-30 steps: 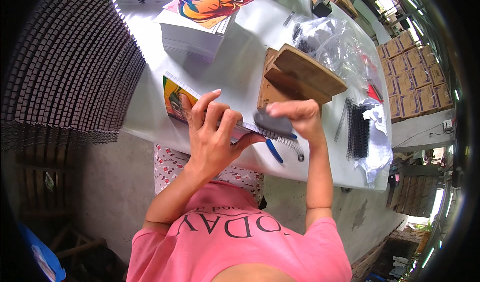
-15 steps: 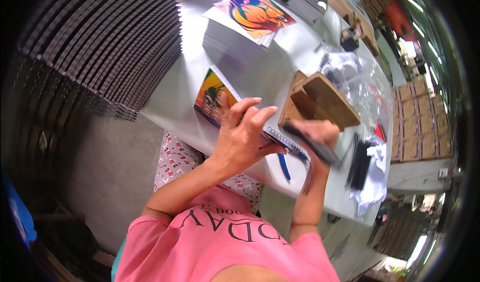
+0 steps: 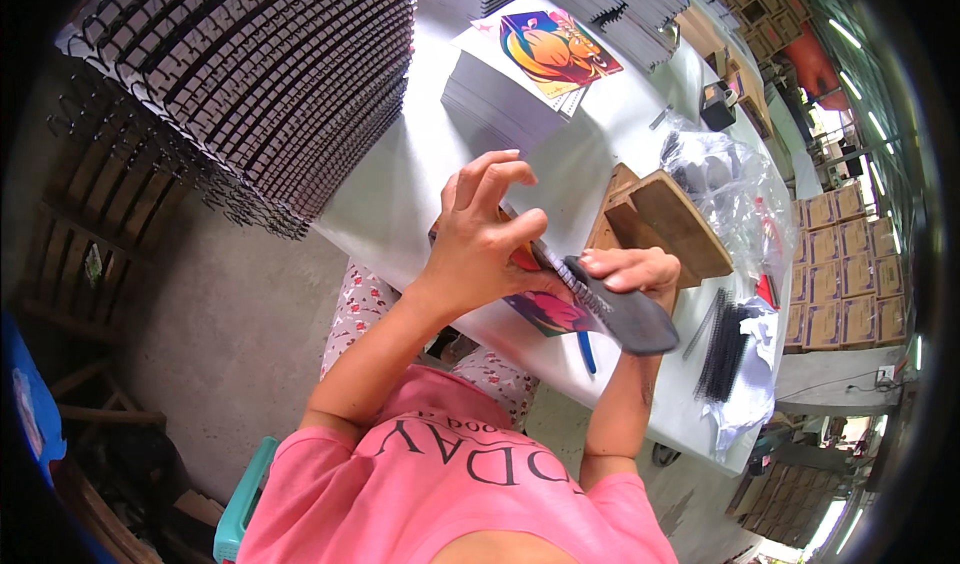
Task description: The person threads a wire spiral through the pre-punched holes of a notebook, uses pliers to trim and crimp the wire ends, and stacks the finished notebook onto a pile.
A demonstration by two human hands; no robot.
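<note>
White table [image 3: 570,179]. Tall stack of coil-bound books [image 3: 250,74], ten o'clock from notebook [image 3: 558,314]. Wooden stand [image 3: 672,232], two o'clock. Notebook tilted near centre, pinched by left hand [image 3: 480,242], upper fingers spread. Dark flat tool [image 3: 640,324], three o'clock, gripped by right hand [image 3: 645,269].

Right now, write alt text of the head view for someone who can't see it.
A person's left hand holds a notebook over a white table; the right hand holds a flat dark tool at the notebook's coil. A wooden stand sits beyond, a paper stack farther back.
</note>
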